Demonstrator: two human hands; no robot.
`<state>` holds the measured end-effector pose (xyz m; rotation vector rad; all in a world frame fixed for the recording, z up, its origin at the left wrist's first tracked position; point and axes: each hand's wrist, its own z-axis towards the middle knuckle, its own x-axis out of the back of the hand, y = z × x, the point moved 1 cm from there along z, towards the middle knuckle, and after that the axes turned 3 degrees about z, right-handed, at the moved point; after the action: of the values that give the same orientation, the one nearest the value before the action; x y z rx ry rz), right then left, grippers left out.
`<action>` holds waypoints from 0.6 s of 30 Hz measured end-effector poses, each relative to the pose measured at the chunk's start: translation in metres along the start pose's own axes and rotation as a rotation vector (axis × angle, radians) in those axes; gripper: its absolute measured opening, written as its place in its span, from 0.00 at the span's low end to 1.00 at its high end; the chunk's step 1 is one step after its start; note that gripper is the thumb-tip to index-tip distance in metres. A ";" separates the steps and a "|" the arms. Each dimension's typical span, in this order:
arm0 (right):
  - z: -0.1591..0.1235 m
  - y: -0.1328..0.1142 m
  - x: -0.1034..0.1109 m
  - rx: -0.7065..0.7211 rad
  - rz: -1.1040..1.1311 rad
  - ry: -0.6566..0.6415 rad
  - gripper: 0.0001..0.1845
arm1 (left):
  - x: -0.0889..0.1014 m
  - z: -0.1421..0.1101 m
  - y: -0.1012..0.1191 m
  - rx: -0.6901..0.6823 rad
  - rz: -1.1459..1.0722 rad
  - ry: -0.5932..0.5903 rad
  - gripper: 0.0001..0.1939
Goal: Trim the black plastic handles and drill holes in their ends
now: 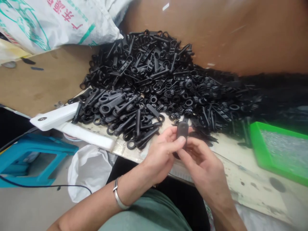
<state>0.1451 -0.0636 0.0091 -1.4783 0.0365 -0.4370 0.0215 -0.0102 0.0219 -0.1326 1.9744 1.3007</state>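
My left hand (pixel 161 154) and my right hand (pixel 204 166) meet just above the table's front edge. Both pinch one small black plastic part (pixel 182 129), which stands upright between the fingertips. The left thumb presses on its lower end. A silver bracelet (pixel 117 196) circles my left wrist. Directly behind the hands lies a big heap of black plastic parts (pixel 154 83), long looped arms on the left and small ribbed rings (pixel 190 96) toward the right.
A green tray (pixel 257 150) holding tiny shiny pieces sits at the right. A white printed sack (pixel 53 22) lies at the back left. A white bar (pixel 55 117) juts off the table's left corner. Below are a blue stool (pixel 36 157) and a white bag (pixel 86 170).
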 end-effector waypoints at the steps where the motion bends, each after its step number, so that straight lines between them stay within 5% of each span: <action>1: 0.001 -0.001 0.005 0.042 -0.042 -0.022 0.12 | 0.001 -0.002 0.000 -0.026 0.049 0.004 0.16; 4: 0.008 -0.004 0.032 0.236 -0.271 -0.074 0.08 | 0.007 -0.009 0.004 -0.255 0.459 0.048 0.21; 6: 0.012 -0.006 0.050 0.340 -0.374 -0.164 0.07 | 0.010 -0.013 0.009 -0.410 0.864 -0.052 0.18; 9: 0.015 -0.006 0.062 0.331 -0.321 -0.210 0.08 | 0.012 -0.014 0.008 -0.421 1.205 -0.244 0.12; 14: 0.013 0.003 0.045 0.107 -0.113 -0.113 0.11 | 0.010 -0.003 -0.006 -0.380 1.083 -0.273 0.17; 18: 0.016 0.006 0.033 0.022 -0.160 -0.102 0.09 | 0.013 0.003 -0.021 -0.277 0.988 -0.247 0.15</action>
<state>0.1814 -0.0587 0.0133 -1.4857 -0.1681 -0.4889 0.0234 -0.0137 -0.0030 0.9353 1.6470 2.0612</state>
